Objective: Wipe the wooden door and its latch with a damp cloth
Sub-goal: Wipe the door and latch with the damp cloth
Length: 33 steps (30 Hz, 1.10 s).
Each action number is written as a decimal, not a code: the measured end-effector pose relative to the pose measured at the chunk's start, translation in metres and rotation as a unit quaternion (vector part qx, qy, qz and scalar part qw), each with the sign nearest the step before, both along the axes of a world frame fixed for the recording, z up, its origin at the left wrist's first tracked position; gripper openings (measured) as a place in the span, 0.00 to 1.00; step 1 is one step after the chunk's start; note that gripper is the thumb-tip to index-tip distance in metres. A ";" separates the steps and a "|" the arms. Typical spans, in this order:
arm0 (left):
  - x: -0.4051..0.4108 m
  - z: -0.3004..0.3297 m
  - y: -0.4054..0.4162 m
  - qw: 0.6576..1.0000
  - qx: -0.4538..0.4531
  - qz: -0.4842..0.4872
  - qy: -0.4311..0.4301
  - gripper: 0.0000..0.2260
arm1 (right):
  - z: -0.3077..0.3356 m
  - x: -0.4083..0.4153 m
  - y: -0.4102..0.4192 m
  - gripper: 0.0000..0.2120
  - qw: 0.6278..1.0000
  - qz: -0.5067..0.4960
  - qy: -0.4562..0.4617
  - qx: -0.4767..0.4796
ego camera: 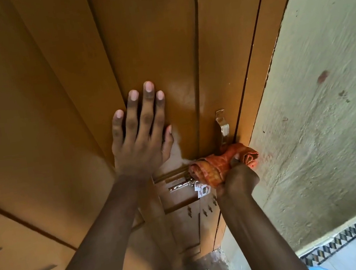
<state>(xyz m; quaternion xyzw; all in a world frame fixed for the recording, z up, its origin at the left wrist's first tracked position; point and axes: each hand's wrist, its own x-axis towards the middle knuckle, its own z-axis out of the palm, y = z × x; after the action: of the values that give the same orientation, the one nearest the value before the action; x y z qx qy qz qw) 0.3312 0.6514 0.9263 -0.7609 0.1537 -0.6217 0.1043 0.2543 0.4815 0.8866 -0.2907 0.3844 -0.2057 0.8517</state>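
the soft, limp cloth [220, 167], bunched in the right hand's [238, 182] clenched fingers at lower centre, should mould around the latch [183, 183]; left hand [140, 135] flat on the door [147, 36].

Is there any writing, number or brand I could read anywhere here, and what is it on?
No text here can be read.
The small white tag by the latch carries red marks, too blurred to tell whether they are words.
The orange cloth in the right hand, the wooden door and the wall show no lettering.
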 end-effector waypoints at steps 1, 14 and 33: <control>0.000 0.000 0.000 1.000 0.000 -0.003 0.001 0.32 | 0.003 -0.001 -0.001 0.03 1.000 -0.003 0.001 0.007; -0.001 -0.001 0.000 1.000 -0.002 0.013 0.005 0.33 | 0.019 -0.006 -0.019 0.05 1.000 -0.012 -0.007 0.014; 0.000 -0.002 -0.001 1.000 -0.002 0.024 -0.007 0.34 | -0.015 -0.013 0.007 0.12 0.968 0.016 0.082 -0.238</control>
<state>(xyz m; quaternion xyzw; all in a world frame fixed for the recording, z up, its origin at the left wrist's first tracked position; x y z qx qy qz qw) 0.3308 0.6500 0.9242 -0.7604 0.1334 -0.6245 0.1182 0.2408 0.4883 0.8721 -0.5073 0.3879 -0.2531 0.7267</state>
